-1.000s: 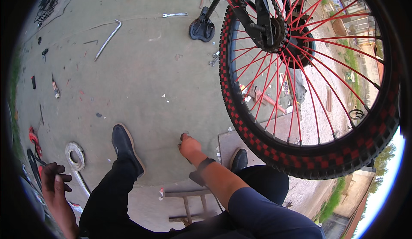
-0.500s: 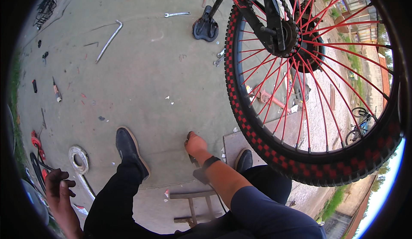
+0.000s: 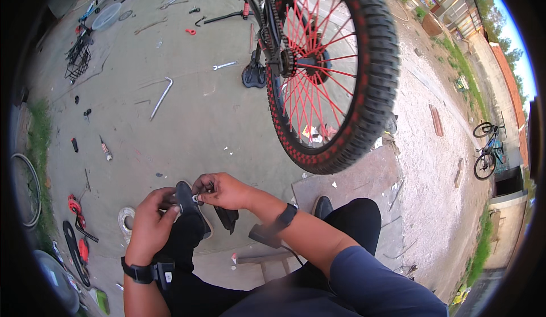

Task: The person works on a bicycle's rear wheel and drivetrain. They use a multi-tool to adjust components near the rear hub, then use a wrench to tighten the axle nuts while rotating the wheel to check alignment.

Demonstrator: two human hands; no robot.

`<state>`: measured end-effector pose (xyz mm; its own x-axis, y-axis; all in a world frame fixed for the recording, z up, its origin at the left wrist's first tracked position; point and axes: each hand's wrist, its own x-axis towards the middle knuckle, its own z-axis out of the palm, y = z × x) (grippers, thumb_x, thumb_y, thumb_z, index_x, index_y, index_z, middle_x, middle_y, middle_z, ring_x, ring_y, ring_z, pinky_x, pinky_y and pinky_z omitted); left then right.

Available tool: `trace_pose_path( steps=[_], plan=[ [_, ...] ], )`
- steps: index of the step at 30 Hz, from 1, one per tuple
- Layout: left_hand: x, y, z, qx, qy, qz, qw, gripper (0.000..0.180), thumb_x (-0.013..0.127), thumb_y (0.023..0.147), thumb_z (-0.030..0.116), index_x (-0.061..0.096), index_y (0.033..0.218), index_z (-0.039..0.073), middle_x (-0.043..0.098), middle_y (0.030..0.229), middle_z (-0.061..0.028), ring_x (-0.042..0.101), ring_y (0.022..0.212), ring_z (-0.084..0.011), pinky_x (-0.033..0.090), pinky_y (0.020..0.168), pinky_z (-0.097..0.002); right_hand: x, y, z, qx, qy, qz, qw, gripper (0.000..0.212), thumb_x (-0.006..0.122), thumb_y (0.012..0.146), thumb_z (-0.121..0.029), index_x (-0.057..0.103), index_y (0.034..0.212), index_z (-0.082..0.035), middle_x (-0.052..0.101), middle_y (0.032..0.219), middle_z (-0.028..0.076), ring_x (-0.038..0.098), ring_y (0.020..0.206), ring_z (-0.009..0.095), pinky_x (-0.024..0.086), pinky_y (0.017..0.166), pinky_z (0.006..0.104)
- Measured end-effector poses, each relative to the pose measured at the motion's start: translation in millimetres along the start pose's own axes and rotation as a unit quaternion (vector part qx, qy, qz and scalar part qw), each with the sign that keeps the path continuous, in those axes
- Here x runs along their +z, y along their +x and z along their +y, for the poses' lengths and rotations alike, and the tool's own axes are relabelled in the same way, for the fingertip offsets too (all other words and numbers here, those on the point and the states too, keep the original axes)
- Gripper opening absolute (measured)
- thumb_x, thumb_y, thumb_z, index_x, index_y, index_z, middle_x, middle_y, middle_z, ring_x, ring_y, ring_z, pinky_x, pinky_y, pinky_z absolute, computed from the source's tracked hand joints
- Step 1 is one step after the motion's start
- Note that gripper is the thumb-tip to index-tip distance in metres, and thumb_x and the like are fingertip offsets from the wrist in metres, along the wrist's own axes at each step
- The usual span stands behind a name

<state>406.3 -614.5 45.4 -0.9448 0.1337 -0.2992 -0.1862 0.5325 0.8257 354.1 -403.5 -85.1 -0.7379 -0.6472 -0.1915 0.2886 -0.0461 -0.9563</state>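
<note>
We pinch a small, shiny silver part (image 3: 195, 198) in our right hand (image 3: 219, 192); whether our curled left hand (image 3: 153, 214) grasps anything, we cannot tell.

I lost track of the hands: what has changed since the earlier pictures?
The left hand has swung up and rightward, close to the right hand, which moved leftward and now pinches a small silvery piece. The camera view shifted too. The open-ended wrench and L-shaped bar still lie on the floor.

fisheye view from the head, facing down, hands (image 3: 224, 190) near, ground (image 3: 205, 123) farther
</note>
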Motion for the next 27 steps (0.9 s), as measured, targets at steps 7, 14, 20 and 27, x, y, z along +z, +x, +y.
trace_pose_path(
  steps=[7, 14, 20, 27],
  plan=[
    [34.6, -12.8, 38.0, 0.043, -0.25, -0.087, 0.963, 0.021, 0.061, 0.096, 0.005, 0.059, 0.116, 0.0, 0.069, 0.095, -0.0066, 0.064, 0.083, -0.0124, 0.05, 0.071, -0.0253, 6.6, -71.9, -93.4, -0.066, 0.02, 0.032, 0.997, 0.015, 0.063, 0.092, 0.0, 0.062, 0.107, 0.001, 0.066, 0.089, 0.004, 0.063, 0.082, 0.01, 0.052, 0.074, 0.0249],
    [78.8, -5.1, 57.5, 0.049, -0.334, -0.144, 0.93, 0.025, 0.064, 0.098, 0.015, 0.062, 0.119, 0.0, 0.069, 0.096, -0.0062, 0.064, 0.085, -0.0136, 0.049, 0.068, -0.0256, -6.1, -125.7, -116.3, -0.099, -0.029, 0.115, 0.988, 0.017, 0.064, 0.091, -0.002, 0.062, 0.108, 0.0, 0.064, 0.081, 0.004, 0.059, 0.073, 0.01, 0.048, 0.066, 0.0254],
    [100.8, 14.6, 73.6, 0.015, -0.353, -0.15, 0.923, 0.027, 0.063, 0.098, 0.014, 0.062, 0.118, -0.003, 0.067, 0.099, -0.0076, 0.064, 0.082, -0.0146, 0.048, 0.066, -0.0256, -26.1, -141.9, -123.9, -0.081, -0.109, 0.18, 0.974, 0.021, 0.065, 0.091, -0.005, 0.061, 0.112, -0.002, 0.063, 0.078, 0.005, 0.059, 0.071, 0.011, 0.048, 0.064, 0.0276],
    [101.1, 66.4, 98.5, 0.017, -0.416, -0.069, 0.906, 0.024, 0.064, 0.095, 0.013, 0.063, 0.115, -0.001, 0.067, 0.097, -0.0082, 0.064, 0.081, -0.0155, 0.048, 0.065, -0.0266, -43.6, -197.8, -195.1, -0.199, -0.241, 0.149, 0.938, 0.019, 0.068, 0.092, -0.005, 0.066, 0.111, -0.003, 0.067, 0.081, 0.006, 0.062, 0.068, 0.012, 0.05, 0.062, 0.0289]
  ],
)
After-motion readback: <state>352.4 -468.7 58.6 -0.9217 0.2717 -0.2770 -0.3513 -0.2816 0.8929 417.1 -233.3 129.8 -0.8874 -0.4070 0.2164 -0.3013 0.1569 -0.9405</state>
